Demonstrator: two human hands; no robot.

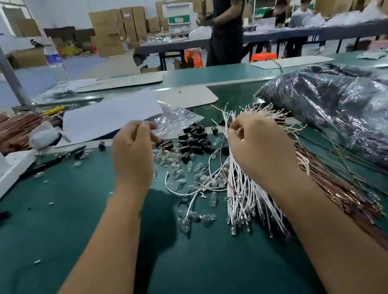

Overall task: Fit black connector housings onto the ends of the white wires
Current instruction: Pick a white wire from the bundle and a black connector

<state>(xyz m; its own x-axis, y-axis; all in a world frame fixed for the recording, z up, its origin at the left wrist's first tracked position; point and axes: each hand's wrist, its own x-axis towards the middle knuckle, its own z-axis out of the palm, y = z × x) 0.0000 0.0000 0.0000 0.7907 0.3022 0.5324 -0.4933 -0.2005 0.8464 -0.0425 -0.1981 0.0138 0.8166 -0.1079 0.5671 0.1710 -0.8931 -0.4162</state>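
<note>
— Forearms fill the near edge of the bench (49, 233), both bare, reaching away over the green mat. What are the hands doing?

— Left hand (133, 154) is lifted above the mat with its fingers curled in, tips drawn together near the thumb. It looks like a pinch, but the blur hides whether anything is in it — I cannot tell.

— And the other?

— Right hand (259, 141) is closed round the white wires (241, 190); their bare ends fan out past its fingers toward the far edge, and the terminal ends hang down toward the near edge.

— Where are the housings?

— Housings (194, 141) lie in a loose black heap between the two hands, on the mat. Clear bulbs (179, 172) are scattered just nearer than them, some touching the heap.

— Anything else close by?

— Copper wires (342, 189) lie under the right wrist, beside a dark bag (339, 108) toward the right edge.
</note>
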